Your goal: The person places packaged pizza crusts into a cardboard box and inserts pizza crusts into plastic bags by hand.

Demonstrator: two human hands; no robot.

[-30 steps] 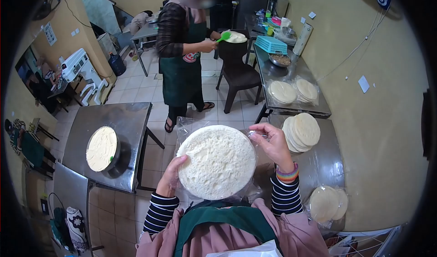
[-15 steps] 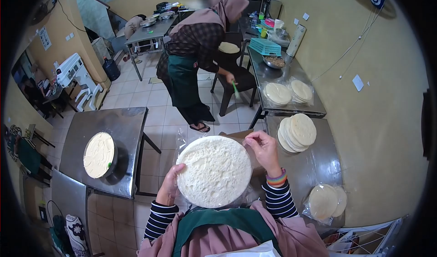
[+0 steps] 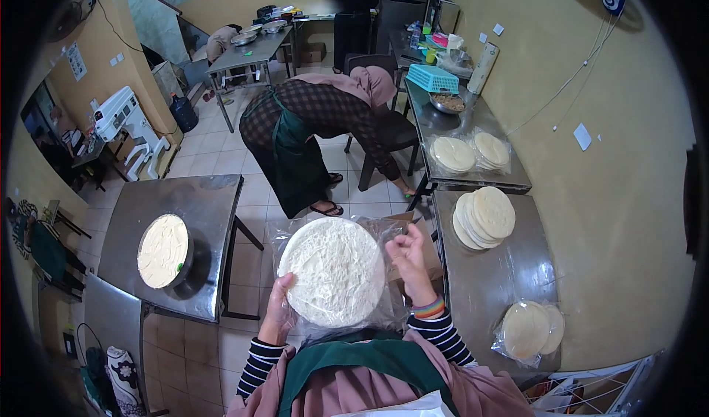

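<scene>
My left hand (image 3: 279, 299) grips the left edge of a round, pale pizza base (image 3: 332, 269) inside a clear plastic bag (image 3: 395, 299). The base is tilted up in front of my apron, its white, pitted face towards me. Beside its upper right edge, my right hand (image 3: 412, 262) is raised next to the loose plastic, thumb and fingers a little apart. I see nothing clearly held between them. A brown cardboard box (image 3: 430, 258) sits low behind the right hand, mostly hidden.
At right, a metal table (image 3: 509, 269) bears a stack of bases (image 3: 485, 217) and bagged bases (image 3: 526, 328). A bowl of pale cream (image 3: 164, 251) stands on the left table (image 3: 122, 203). Ahead, a co-worker (image 3: 310, 121) bends beside a dark chair (image 3: 395, 129).
My right hand has moved slightly left and down, and its fingers have loosened from their pinch at the plastic. The base has shifted left. The co-worker has bent lower, reaching towards the floor.
</scene>
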